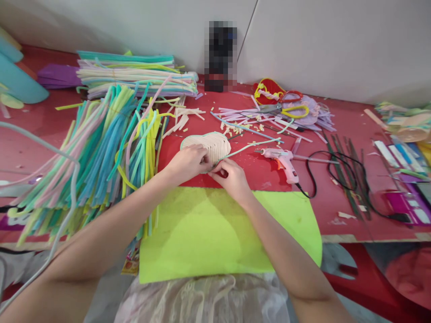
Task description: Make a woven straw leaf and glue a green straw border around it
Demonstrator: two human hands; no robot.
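While I watch over the head camera, the cream ribbed pad (215, 144) lies at centre on the red table (245, 176), just past the lime mat (191, 233) at 6 o'clock. My left hand (190, 163) rests over its 8 o'clock edge, fingers bent and close together; fingertips partly hidden, so I cannot tell whether they pinch it. My right hand (232, 178) is at the 5 o'clock edge, thumb and forefinger pinching the near end of a pale green stem (249, 147), which runs out toward 2 o'clock. Around the pad: pink glue gun (284, 163) at 3, yellow-handled scissors (296, 111) at 2, loose fuzzy stems (101, 152) heaped at 9, tied bundles (134, 76) between 10 and 11.
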